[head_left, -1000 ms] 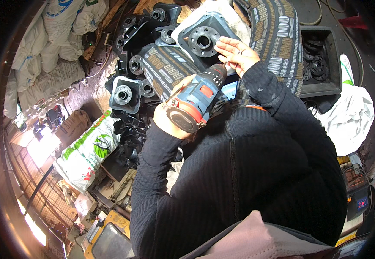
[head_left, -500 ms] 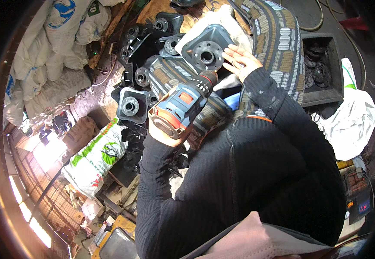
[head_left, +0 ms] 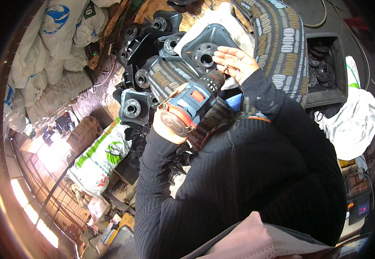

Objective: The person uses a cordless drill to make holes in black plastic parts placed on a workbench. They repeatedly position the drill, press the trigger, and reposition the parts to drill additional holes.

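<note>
My left hand (head_left: 167,129) is wrapped round a blue-and-red cordless drill (head_left: 189,101), whose chuck points away toward the upper right. Beyond it, a black square base with a round, holed hub (head_left: 204,57) leans on a white cloth (head_left: 235,30) over my lap. My right hand (head_left: 240,64) is beside the hub, palm up, long fingers stretched toward it. Small shiny metal pieces, seemingly screws, show at its fingers near the chuck's tip; their exact kind is too small to make out. The chuck's tip is close to the hub's lower edge.
Several similar black bases (head_left: 132,108) lie piled at the left. A dark bin (head_left: 325,93) of round black parts stands at the right, near a white bag (head_left: 356,123). White sacks (head_left: 60,34) fill the upper left; a green-and-white sack (head_left: 101,157) lies lower left.
The drill and my left hand have shifted slightly right. My right hand has moved a little left over the hub's edge, its fingers closer to the chuck's tip.
</note>
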Motion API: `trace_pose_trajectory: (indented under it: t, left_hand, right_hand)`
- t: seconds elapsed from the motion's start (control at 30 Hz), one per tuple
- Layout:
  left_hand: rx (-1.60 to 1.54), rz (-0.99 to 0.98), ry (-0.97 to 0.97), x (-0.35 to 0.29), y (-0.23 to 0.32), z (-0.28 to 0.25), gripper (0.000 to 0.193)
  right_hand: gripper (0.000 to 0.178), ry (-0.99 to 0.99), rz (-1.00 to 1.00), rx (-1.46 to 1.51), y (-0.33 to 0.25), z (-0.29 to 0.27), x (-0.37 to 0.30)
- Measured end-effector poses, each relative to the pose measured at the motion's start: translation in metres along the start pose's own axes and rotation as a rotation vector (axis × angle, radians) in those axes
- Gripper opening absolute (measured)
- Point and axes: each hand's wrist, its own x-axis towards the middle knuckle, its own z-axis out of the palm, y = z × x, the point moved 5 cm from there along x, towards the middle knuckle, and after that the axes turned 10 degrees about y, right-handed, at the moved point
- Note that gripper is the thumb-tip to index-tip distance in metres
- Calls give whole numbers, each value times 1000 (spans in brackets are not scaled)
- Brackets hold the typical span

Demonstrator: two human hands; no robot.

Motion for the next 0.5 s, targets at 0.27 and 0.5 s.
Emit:
trace_pose_trajectory:
  t: [0.27, 0.5]
  left_hand:
    - [-93, 2, 2, -1, 7, -3, 43]
    - [-302, -61, -140, 3, 10, 8, 45]
  right_hand:
    - [30, -36, -89, -166, 2, -1, 0]
    - [31, -17, -135, -212, 17, -4, 9]
